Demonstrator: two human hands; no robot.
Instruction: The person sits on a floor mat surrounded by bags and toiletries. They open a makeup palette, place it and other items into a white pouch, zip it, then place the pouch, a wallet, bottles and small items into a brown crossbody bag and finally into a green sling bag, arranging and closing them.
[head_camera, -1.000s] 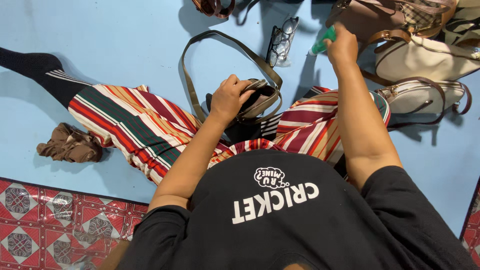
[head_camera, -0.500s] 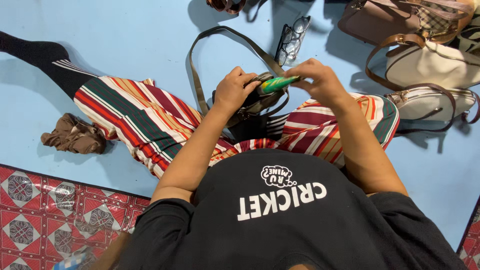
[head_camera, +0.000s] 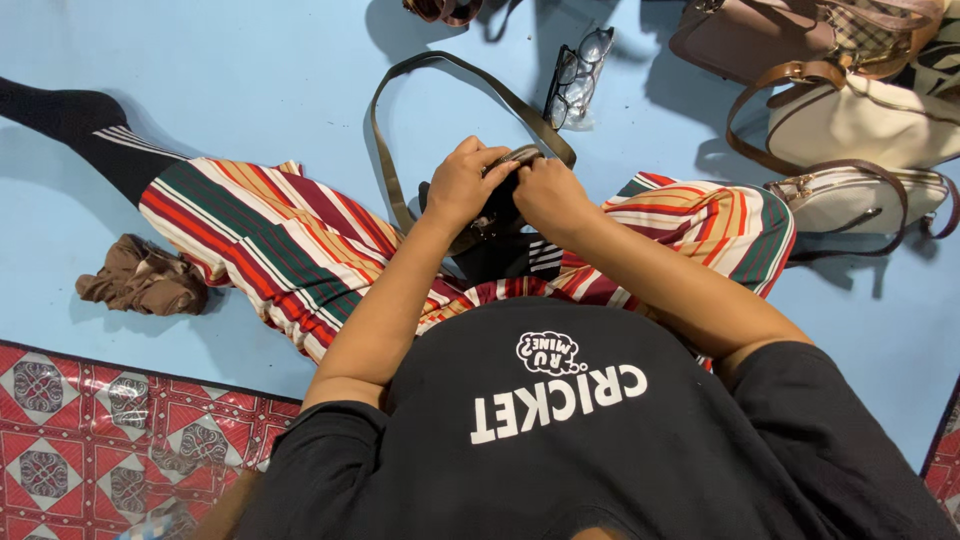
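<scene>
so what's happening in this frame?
A person sits on a blue floor in striped trousers, both hands on a small olive-brown shoulder bag in the lap. The left hand grips the bag's near side; the right hand presses at its opening. Its strap loops out across the floor. Glasses lie beyond it, several handbags to the right, a crumpled brown cloth to the left.

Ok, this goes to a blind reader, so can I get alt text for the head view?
Seen from above, a seated person's left hand and right hand meet on a small olive bag in their lap, its strap looping over the blue floor. Glasses and several handbags lie beyond.
</scene>
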